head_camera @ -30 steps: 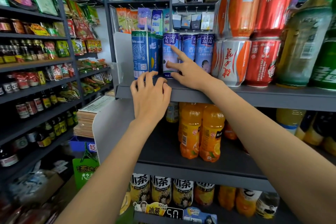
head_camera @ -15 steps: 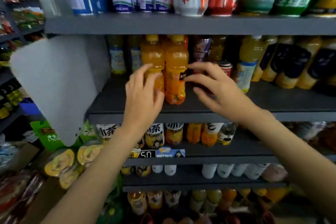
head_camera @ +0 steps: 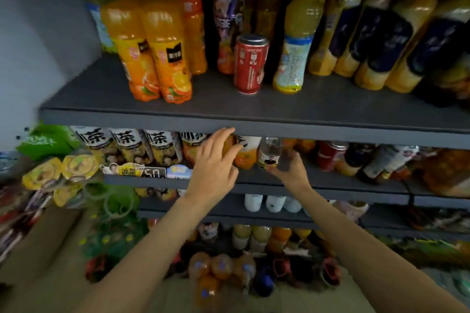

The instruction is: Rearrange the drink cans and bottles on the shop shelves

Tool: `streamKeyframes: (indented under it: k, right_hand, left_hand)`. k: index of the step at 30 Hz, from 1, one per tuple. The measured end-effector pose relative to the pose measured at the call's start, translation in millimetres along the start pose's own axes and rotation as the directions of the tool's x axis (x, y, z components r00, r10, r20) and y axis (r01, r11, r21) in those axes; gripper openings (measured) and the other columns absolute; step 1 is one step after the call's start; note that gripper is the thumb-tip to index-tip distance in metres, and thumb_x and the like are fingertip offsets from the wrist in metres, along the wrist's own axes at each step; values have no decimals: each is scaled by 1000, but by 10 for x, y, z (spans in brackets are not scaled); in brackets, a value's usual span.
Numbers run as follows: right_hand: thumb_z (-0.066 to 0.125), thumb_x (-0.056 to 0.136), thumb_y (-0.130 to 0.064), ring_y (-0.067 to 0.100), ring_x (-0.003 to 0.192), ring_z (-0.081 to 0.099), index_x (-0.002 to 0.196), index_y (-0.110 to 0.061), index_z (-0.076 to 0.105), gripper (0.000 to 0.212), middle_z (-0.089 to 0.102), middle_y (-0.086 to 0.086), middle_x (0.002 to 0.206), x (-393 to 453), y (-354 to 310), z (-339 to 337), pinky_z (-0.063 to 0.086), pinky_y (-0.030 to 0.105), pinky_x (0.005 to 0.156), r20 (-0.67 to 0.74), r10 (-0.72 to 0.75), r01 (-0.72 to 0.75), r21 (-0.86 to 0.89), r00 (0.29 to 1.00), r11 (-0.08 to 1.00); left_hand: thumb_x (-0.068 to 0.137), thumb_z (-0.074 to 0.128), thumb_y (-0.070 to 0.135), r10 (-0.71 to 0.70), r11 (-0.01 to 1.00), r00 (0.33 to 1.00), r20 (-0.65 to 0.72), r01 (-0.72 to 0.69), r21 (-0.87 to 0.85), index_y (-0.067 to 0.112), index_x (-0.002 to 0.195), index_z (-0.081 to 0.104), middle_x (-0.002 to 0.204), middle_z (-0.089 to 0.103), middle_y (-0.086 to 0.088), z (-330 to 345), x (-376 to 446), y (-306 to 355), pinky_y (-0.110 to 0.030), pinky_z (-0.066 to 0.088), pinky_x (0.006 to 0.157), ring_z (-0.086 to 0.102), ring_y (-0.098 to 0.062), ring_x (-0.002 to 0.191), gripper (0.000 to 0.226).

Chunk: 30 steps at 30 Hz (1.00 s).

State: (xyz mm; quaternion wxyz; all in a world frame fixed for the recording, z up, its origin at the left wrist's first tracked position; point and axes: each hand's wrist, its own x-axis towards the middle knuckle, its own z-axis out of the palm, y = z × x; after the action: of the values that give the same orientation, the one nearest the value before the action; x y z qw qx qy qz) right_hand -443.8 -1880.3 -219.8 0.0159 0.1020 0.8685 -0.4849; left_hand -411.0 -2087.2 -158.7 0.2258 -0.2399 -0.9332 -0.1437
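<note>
Grey shop shelves (head_camera: 254, 124) fill the view, packed with drinks; both arms reach up from six o'clock to the second tier; the left hand (head_camera: 216, 160) is spread, fingers straight, tips at an orange bottle (head_camera: 245, 152) under the shelf edge; the right hand (head_camera: 290, 169), at its three o'clock, curls round a small clear bottle (head_camera: 270, 151) with a yellow label; above, a red can (head_camera: 250, 65) stands upright at twelve o'clock between orange and yellow bottles.
</note>
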Motion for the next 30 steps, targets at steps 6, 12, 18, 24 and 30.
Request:
streamKeyframes:
  k: [6,12,18,24,30]
  right_hand:
    - [77,74,-17,21,113,53,124,-10,46,59,56,5,121,597,-46,141,38,19,80,-8,24,-23,116,1000,993]
    - [80,69,-26,26,112,52,119,-9,46,63,53,8,121,273,152,123,45,35,84,-47,-118,122,89,992,989]
    - [82,67,-32,26,107,56,115,-13,50,61,59,6,114,-540,603,-505,45,35,81,243,-238,275,-129,940,953]
    - [84,66,-27,-5,92,58,104,-31,47,53,58,-15,95,-1146,373,-1976,41,8,72,53,-435,438,-97,899,894]
    - [77,73,-35,4,105,51,142,-10,26,89,53,-11,114,-1404,-397,-3474,40,15,84,-382,-583,581,-135,717,802]
  left_hand:
    - [76,55,7,-155,984,986,58,148,102,7,107,63,144,35,-17,19,-107,253,-50,38,98,27,-31,135,32]
    - [79,60,5,-294,947,941,165,264,181,4,110,62,146,32,-16,-241,-21,474,-51,34,98,37,-40,127,31]
    - [88,50,15,-241,964,948,209,210,160,13,121,57,146,30,-8,-276,37,1062,-41,22,103,35,-32,128,34]
    - [90,50,17,-108,994,992,68,105,38,17,126,53,148,30,-3,-559,590,1989,-40,20,104,35,-28,129,36]
    - [93,46,19,84,996,994,-73,-85,-12,20,131,48,153,23,0,-870,1202,2956,-38,14,107,26,-24,135,39]
